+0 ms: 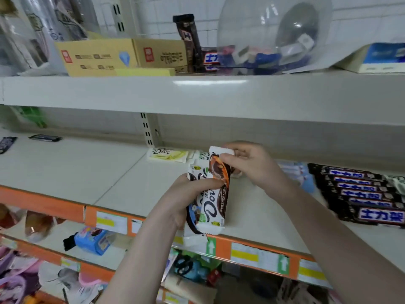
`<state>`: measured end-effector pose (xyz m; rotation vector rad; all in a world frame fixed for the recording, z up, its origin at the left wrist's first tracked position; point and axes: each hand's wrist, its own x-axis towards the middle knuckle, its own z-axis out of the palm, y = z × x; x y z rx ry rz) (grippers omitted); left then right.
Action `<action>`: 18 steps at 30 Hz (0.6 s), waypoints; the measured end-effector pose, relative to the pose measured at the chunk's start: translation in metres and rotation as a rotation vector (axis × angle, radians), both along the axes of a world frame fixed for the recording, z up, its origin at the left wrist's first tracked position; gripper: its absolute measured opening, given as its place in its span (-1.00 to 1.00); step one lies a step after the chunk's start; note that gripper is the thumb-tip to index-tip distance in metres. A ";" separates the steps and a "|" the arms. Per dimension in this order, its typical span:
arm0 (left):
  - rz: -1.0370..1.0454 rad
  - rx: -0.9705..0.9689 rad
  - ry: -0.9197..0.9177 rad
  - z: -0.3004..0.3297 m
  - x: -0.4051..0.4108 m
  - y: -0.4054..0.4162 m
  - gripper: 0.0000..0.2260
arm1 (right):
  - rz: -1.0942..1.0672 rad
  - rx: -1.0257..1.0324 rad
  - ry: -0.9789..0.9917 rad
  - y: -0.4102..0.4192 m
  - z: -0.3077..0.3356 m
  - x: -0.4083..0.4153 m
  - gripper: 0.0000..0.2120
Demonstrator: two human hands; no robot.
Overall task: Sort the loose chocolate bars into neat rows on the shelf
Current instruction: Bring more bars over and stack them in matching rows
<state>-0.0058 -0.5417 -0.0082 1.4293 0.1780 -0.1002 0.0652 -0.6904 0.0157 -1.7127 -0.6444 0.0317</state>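
Note:
My left hand (186, 194) grips a small stack of white and brown Dove bars (213, 207) over the front of the middle shelf (87, 172). My right hand (247, 163) pinches the top end of the front bar in that stack. A pale yellow Dove bar (167, 154) lies flat on the shelf just behind. To the right, a row of dark Snickers bars (361, 194) lies side by side. Two dark loose bars (45, 138) rest at the far left of the shelf.
The upper shelf holds yellow cartons (98, 55), upright dark bars (190, 42), a clear dome container (274, 34) and a blue-white box (383, 58). Orange price rails (252, 253) edge the shelves. Lower shelves carry assorted packets (94, 240).

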 end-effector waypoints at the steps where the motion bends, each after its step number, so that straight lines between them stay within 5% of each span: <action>1: -0.020 0.013 0.004 0.000 0.003 0.012 -0.91 | -0.002 0.004 0.014 0.012 0.000 0.002 -0.80; 6: -0.104 0.053 -0.015 0.000 0.013 0.057 -0.80 | -0.096 0.115 0.173 0.049 -0.005 0.010 -0.92; 13: -0.087 0.018 -0.018 -0.007 0.015 0.094 -0.80 | -0.218 0.248 0.297 0.053 -0.023 0.010 -0.76; 18: 0.085 -0.063 0.000 -0.011 0.023 0.107 -0.79 | -0.112 0.052 0.210 0.030 -0.039 -0.006 -0.65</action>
